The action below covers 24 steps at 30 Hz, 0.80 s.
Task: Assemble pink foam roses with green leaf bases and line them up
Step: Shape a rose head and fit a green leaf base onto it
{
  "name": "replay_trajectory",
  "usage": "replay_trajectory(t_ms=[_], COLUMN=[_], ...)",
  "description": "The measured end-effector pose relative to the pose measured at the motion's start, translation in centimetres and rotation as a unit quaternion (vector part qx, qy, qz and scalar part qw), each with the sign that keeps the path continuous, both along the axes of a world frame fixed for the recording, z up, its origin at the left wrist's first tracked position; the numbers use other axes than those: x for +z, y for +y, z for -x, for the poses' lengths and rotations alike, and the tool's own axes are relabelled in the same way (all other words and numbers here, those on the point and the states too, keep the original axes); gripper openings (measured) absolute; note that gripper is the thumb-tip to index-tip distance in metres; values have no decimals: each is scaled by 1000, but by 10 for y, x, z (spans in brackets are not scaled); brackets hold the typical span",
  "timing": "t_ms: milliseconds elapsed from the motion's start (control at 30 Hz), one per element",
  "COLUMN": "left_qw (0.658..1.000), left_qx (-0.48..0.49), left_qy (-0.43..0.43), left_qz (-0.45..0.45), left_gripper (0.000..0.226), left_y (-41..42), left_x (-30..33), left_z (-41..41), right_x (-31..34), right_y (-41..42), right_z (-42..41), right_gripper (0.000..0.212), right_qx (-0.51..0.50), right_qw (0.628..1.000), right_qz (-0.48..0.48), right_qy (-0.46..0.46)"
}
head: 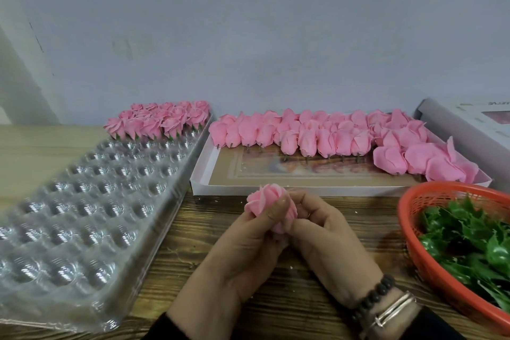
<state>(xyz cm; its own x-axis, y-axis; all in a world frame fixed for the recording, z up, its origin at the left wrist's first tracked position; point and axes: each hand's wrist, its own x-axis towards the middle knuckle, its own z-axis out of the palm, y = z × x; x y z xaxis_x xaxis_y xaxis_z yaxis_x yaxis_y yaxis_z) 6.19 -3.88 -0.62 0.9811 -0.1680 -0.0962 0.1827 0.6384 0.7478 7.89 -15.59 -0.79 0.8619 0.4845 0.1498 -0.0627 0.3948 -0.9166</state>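
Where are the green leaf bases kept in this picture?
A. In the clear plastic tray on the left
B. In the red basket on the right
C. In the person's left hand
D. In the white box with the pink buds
B: the green leaf bases lie heaped inside the red basket at the right edge of the table.

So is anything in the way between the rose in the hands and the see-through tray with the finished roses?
Nothing visible is. Both the left hand and right hand hold the pink rose above the wooden table. The clear plastic tray lies to their left, with open table between and many vacant cups in front of the finished roses.
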Motion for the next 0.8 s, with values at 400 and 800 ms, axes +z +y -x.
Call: replay_trajectory(t_ms=[400,800], left_qw=[993,996], left_qx=[114,61], left_qy=[9,7], left_qz=[-29,-69], left_gripper=[60,37], left_y=[-4,0], left_x=[4,2], left_z=[-3,-3], right_x=[-2,2], right_y=[3,3], right_z=[-1,-1], right_gripper=[32,13], right_qx=[-65,-14], right_qw=[986,981], right_qz=[149,187], right_qy=[-32,-43])
